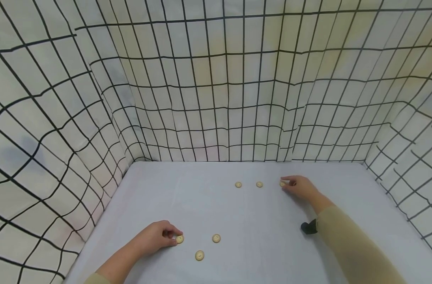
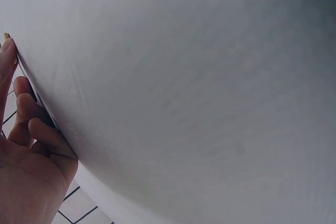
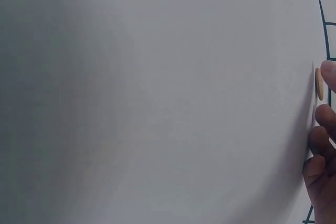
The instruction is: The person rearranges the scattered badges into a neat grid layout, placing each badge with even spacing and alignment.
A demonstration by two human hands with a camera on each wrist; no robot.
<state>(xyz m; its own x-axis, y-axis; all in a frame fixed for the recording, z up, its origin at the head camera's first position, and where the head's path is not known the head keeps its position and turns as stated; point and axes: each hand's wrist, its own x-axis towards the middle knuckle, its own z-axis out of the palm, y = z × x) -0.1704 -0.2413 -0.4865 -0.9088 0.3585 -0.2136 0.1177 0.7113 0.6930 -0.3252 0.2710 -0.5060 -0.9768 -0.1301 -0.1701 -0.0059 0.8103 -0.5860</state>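
My left hand pinches the edge of a round beige button near the front left of the white table. Just right of it lie two more such buttons, one nearer me and one farther right. At the back right, my right hand has thumb and finger around another button. Two buttons, one and one, lie in a row to its left. The right wrist view shows that held button edge-on against the fingertips. Only a sliver of button shows in the left wrist view.
White cloth walls with a black grid enclose the table at the back and both sides. A small black object sits at the right sleeve, apparently attached at the wrist.
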